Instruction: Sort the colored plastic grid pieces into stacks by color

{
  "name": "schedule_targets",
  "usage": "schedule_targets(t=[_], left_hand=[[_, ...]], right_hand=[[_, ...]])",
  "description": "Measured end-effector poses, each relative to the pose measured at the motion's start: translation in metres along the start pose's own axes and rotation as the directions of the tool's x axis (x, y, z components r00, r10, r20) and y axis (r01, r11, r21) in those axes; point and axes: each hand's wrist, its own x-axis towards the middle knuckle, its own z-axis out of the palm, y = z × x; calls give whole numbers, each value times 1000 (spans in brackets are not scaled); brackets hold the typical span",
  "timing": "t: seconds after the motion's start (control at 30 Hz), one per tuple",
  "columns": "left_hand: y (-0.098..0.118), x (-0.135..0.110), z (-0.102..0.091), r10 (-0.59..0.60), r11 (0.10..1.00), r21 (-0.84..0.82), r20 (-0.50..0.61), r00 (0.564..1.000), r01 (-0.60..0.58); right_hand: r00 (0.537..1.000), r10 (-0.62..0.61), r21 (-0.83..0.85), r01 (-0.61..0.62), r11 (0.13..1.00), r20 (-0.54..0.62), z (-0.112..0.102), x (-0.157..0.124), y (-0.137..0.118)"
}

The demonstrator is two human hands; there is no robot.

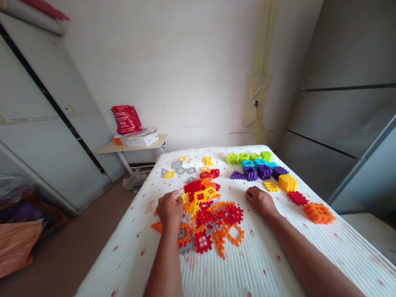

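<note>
Wall (185, 62), pale, spans the upper centre of the frame; yellowish tape (261, 62) runs down its right part. Grey cabinets flank it, a left cabinet (40, 123) and a right cabinet (346, 115). Mattress (235, 272), white, ribbed and flecked with red, occupies the lower centre and narrows toward the wall. Small table (108, 147), left of centre, carries a red bag (123, 119) and a white box (142, 141).

Pile (206, 214) of notched plastic tiles, mostly red, orange and yellow, lies loosely heaped on the mattress at lower centre; grey pieces (177, 166) lie scattered beyond its upper left.

Left hand (170, 208) is at the pile's left edge, beside yellow tiles; its fingers are curled and the grip looks narrow, but whether it holds a tile cannot be told. Right hand (260, 201), right of centre, lies between the pile and the stacks, loosely closed; its palm is hidden, so its contents cannot be told.

Stacks stand at centre right: orange stack (320, 213) lowest in the frame, then yellow stack (288, 182), purple stacks (264, 172), blue stacks (247, 163) and green stacks (243, 157). Red tile (297, 198) lies between orange and yellow stacks; yellow tile (271, 188) lies just left of the latter. Socket (255, 103) sits within the tape.
</note>
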Motion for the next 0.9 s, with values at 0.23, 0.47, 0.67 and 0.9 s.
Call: schedule_targets(t=[0.23,0.47,0.67,0.9], left_hand=[[14,-4,9,-76,967,255,208,975,21],[14,-2,9,-114,973,222,235,965,61],[13,0,11,-122,973,218,236,964,70],[16,1,5,-88,990,117,133,987,73]], right_hand=[[1000,16,-2,-16,1000,25,0,0,-1],[999,22,-7,-22,1000,34,-1,0,-3],[999,12,-28,-11,1000,31,-1,0,-4],[999,20,-39,-18,999,32,-2,0,-5]])
